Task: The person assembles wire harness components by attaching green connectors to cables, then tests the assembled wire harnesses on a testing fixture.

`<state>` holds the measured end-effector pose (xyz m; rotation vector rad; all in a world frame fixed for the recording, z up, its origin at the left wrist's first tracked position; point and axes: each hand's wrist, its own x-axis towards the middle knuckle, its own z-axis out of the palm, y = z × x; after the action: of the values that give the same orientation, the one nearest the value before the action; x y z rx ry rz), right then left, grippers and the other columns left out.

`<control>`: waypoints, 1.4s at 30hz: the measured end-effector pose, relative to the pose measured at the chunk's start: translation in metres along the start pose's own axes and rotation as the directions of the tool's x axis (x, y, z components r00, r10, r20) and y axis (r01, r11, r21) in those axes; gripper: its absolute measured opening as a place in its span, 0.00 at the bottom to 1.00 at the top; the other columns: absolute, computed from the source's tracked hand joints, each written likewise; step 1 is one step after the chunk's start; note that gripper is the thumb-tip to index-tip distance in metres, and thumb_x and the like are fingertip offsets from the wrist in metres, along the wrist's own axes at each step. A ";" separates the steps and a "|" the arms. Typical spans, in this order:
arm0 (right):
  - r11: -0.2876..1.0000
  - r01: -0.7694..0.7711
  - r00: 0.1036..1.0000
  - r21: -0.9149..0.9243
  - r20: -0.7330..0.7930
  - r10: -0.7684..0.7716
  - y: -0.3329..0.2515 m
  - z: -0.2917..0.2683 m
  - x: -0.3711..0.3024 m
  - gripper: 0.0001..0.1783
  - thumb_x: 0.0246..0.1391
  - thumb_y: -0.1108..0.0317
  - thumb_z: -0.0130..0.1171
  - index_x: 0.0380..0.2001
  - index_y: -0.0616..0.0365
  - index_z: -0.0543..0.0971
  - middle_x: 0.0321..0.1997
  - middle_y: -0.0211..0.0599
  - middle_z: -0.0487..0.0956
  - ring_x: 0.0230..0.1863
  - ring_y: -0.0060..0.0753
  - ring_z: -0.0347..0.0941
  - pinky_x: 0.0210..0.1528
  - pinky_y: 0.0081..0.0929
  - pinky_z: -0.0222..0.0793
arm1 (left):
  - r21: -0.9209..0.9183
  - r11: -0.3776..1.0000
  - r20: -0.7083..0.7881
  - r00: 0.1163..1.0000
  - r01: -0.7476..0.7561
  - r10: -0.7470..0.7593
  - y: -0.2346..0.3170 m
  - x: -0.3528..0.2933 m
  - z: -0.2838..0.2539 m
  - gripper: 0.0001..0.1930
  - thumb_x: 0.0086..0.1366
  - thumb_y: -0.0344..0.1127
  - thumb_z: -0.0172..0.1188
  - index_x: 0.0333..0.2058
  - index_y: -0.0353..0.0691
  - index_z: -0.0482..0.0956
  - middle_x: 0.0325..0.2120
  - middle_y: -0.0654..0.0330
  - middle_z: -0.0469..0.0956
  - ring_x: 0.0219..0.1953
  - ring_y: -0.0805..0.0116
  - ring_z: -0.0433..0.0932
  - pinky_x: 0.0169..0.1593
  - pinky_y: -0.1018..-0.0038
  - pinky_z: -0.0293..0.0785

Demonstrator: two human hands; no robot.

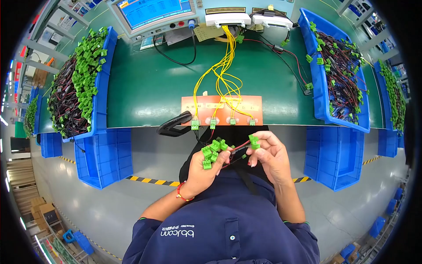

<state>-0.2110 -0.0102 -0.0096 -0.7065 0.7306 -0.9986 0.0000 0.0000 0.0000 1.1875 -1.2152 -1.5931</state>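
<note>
My left hand (203, 169) grips a bunch of green plug connectors (213, 152) on red and black wires, held just below the bench edge. My right hand (271, 155) pinches one green connector (253, 141) from the same bundle between thumb and fingers. Directly above the hands, an orange test fixture (202, 105) sits on the green bench with green sockets (194, 125) along its front edge, fed by yellow wires (226, 61).
A blue bin (105, 83) of wired green connectors stands at the left, another blue bin (323, 88) at the right. A tester with a screen (154, 13) stands at the back. Blue crates (105, 154) sit under the bench. A black handle (173, 124) lies by the fixture.
</note>
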 end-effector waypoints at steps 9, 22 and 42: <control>0.975 0.109 0.980 -0.192 -0.143 -0.138 0.015 0.025 0.011 0.13 0.63 0.73 0.55 0.49 0.67 0.75 0.40 0.33 0.77 0.32 0.18 0.72 0.38 0.20 0.72 | -0.089 0.996 -0.103 0.994 0.022 -0.031 -0.018 -0.002 0.010 0.09 0.69 0.33 0.58 0.42 0.35 0.80 0.26 0.67 0.79 0.19 0.85 0.67 0.22 0.85 0.62; 0.993 -0.097 0.991 -0.061 -0.094 0.091 0.019 0.036 0.032 0.18 0.64 0.61 0.45 0.40 0.65 0.77 0.20 0.25 0.67 0.22 0.15 0.57 0.28 0.17 0.56 | 0.290 0.952 -0.033 0.993 -0.100 0.114 -0.026 -0.009 -0.002 0.06 0.64 0.26 0.61 0.39 0.33 0.80 0.31 0.61 0.78 0.25 0.73 0.76 0.30 0.76 0.72; 0.990 -0.082 0.994 0.115 -0.065 0.090 0.025 0.040 0.055 0.17 0.66 0.63 0.43 0.38 0.64 0.78 0.16 0.21 0.61 0.18 0.16 0.53 0.26 0.20 0.56 | -0.005 1.000 -0.377 0.926 -0.007 0.004 -0.027 -0.016 -0.031 0.10 0.71 0.32 0.54 0.42 0.31 0.79 0.27 0.64 0.77 0.21 0.83 0.67 0.24 0.84 0.63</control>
<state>-0.1473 -0.0433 -0.0185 -0.5405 0.7536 -0.9815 0.0326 0.0144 -0.0259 1.4075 -0.9592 -1.2844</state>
